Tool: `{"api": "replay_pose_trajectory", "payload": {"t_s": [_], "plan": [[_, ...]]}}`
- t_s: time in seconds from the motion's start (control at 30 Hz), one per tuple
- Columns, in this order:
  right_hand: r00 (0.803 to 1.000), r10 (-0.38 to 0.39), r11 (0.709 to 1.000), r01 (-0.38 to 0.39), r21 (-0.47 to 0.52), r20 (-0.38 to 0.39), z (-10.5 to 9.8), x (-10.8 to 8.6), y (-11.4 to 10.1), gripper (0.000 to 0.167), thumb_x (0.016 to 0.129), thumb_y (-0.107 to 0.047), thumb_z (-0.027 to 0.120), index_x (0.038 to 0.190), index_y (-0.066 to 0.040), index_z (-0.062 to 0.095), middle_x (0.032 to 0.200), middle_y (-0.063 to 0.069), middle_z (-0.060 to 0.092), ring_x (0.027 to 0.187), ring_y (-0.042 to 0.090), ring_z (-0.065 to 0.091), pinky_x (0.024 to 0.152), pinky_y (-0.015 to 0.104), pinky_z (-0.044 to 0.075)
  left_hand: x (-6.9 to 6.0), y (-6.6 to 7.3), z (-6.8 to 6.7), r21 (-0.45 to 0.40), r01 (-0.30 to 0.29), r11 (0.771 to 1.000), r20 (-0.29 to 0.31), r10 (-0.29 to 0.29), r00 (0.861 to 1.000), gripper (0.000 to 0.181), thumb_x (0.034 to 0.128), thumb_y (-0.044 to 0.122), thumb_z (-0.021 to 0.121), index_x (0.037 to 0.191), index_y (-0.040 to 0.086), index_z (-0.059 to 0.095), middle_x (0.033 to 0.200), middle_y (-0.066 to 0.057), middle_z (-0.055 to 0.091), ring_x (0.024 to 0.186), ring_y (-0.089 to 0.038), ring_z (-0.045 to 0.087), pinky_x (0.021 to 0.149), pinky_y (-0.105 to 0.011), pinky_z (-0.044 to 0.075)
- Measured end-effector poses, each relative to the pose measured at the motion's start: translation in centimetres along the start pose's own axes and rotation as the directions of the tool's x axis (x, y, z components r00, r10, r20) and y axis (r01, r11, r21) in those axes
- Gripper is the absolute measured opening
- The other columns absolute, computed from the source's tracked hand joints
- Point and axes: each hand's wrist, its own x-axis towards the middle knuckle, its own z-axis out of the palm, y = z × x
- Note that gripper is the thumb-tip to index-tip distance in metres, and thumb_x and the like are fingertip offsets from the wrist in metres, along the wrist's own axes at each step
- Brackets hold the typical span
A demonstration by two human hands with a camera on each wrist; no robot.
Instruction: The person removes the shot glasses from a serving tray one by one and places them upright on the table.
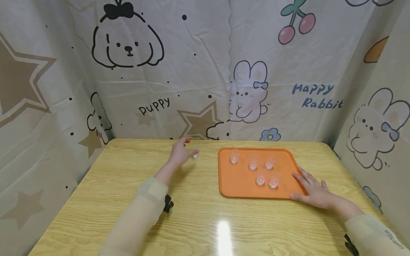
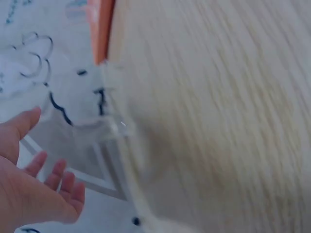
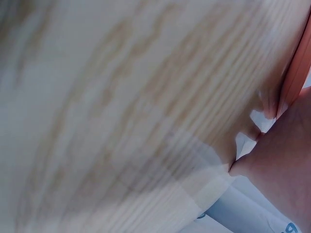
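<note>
A small clear glass [image 1: 196, 155] stands on the table, left of the orange tray [image 1: 238, 188]. My left hand [image 1: 181, 153] reaches beside it with the thumb and fingers spread apart. In the left wrist view a gap shows between the left hand [image 2: 36, 182] and the blurred glass [image 2: 92, 128]. Several similar glasses stand on the tray, one of them near its far left corner [image 1: 235, 156]. At the tray's right edge rests my right hand [image 1: 315, 192], its extended fingers touching the rim. The right wrist view shows that hand [image 3: 279, 160] next to the tray's side [image 3: 294, 73].
The wooden table [image 1: 192, 220] extends on all sides of the tray. Behind it hangs a patterned curtain [image 1: 192, 71], which continues along the left and right sides. A bright light reflection [image 1: 223, 236] lies near the front.
</note>
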Motion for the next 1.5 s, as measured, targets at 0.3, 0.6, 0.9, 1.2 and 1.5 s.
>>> {"api": "replay_pose_trajectory", "payload": {"t_s": [0.3, 0.6, 0.9, 1.2, 1.5], "plan": [[1.000, 0.012, 1.000, -0.011, -0.006, 0.019, -0.1, 0.0, -0.2, 0.085, 0.086, -0.049, 0.063, 0.146, -0.002, 0.027, 0.156, 0.019, 0.002, 0.135, 0.053, 0.013, 0.088, 0.082, 0.007, -3.0, 4.3, 1.2, 0.023, -0.116, 0.993, 0.008, 0.116, 0.993, 0.058, 0.0801, 0.023, 0.076, 0.131, 0.009, 0.052, 0.128, -0.012, 0.054, 0.119, -0.034, 0.044, 0.096, -0.045, 0.041], [1.000, -0.014, 1.000, 0.014, 0.003, -0.009, 0.1, 0.0, 0.3, 0.086, 0.086, -0.048, 0.062, 0.148, -0.003, 0.022, 0.157, 0.016, 0.000, 0.136, 0.051, 0.011, 0.086, 0.082, 0.007, -5.4, 7.1, 4.4, -0.022, -0.240, 0.971, 0.136, 0.240, 0.961, 0.059, 0.0786, 0.030, 0.077, 0.130, 0.015, 0.053, 0.126, -0.005, 0.056, 0.118, -0.028, 0.045, 0.097, -0.044, 0.040], [1.000, -0.010, 1.000, 0.011, 0.015, -0.010, 0.1, -0.1, 0.2, 0.085, 0.086, -0.048, 0.062, 0.147, -0.002, 0.023, 0.158, 0.016, 0.000, 0.136, 0.051, 0.010, 0.086, 0.082, 0.006, -6.1, 7.7, 9.5, -0.095, -0.329, 0.940, 0.260, 0.342, 0.903, 0.061, 0.0763, 0.028, 0.079, 0.130, 0.016, 0.053, 0.125, -0.003, 0.058, 0.117, -0.025, 0.048, 0.098, -0.040, 0.041], [0.999, 0.019, 1.000, -0.019, 0.003, 0.036, -0.5, -0.1, -0.4, 0.087, 0.086, -0.049, 0.062, 0.147, 0.001, 0.024, 0.157, 0.019, 0.000, 0.136, 0.052, 0.010, 0.088, 0.081, 0.006, -6.0, 8.3, 13.9, -0.159, -0.222, 0.962, 0.320, 0.263, 0.910, 0.061, 0.0775, 0.029, 0.078, 0.131, 0.016, 0.053, 0.123, 0.000, 0.059, 0.118, -0.027, 0.048, 0.093, -0.029, 0.042], [1.000, 0.000, 1.000, -0.001, 0.013, 0.007, -0.1, 0.0, 0.0, 0.086, 0.086, -0.048, 0.062, 0.146, 0.001, 0.024, 0.157, 0.019, 0.001, 0.136, 0.052, 0.010, 0.087, 0.081, 0.005, -5.9, 9.1, 16.7, -0.140, -0.112, 0.984, 0.344, 0.155, 0.926, 0.055, 0.0765, 0.022, 0.080, 0.126, 0.015, 0.056, 0.117, 0.002, 0.061, 0.116, -0.022, 0.051, 0.095, -0.027, 0.044]]}}
